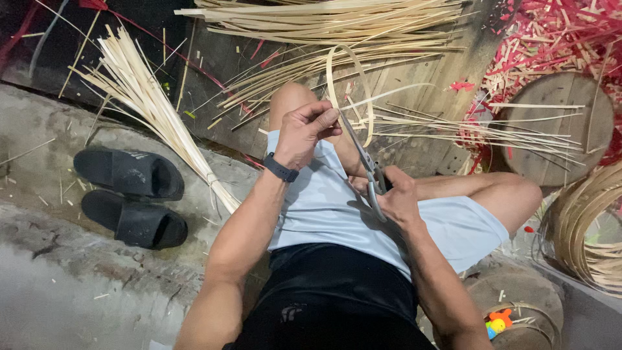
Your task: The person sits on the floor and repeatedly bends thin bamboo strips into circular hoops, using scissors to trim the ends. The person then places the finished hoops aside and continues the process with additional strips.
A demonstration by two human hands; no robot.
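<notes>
My left hand (306,131) pinches a thin pale bamboo strip (355,68) that curls up into a loop above my bent knee. My right hand (396,196) grips the handles of grey scissors (364,160), whose blades point up toward the strip just below my left fingers. A dark band (280,168) is on my left wrist. I sit cross-legged in light blue shorts and a black shirt.
A tied bundle of bamboo strips (162,116) lies left, near two black slides (133,194) on the concrete. More strips (337,23) are heaped ahead on wooden boards. Red scraps (551,32), a round wooden block (557,126) and coiled strips (583,227) lie right.
</notes>
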